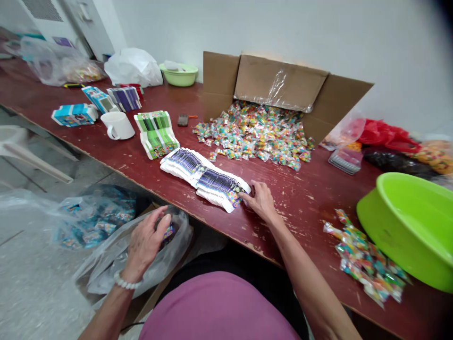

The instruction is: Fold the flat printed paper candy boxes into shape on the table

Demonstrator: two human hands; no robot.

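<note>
A fanned row of flat purple-and-white printed cartons [219, 182] lies along the near part of the table. At the row's right end, my right hand [261, 200] has its thumb on the last carton and its fingers at the far edge, gripping it. Below the table edge, my left hand [146, 241] hovers over an open clear plastic bag [106, 269], fingers stretched and thumb apart. Something purple [169, 233] shows in the bag just beyond that hand, partly hidden by it. Green flat cartons [157, 134] lie beyond the row's left end.
Wrapped candies [255, 134] spill from a cardboard box [279, 82]. More packets [368, 259] lie beside a green basin [389, 222] at right. A white mug [118, 126] and blue cartons [75, 114] stand left. A bag of blue packets [95, 222] sits on the floor.
</note>
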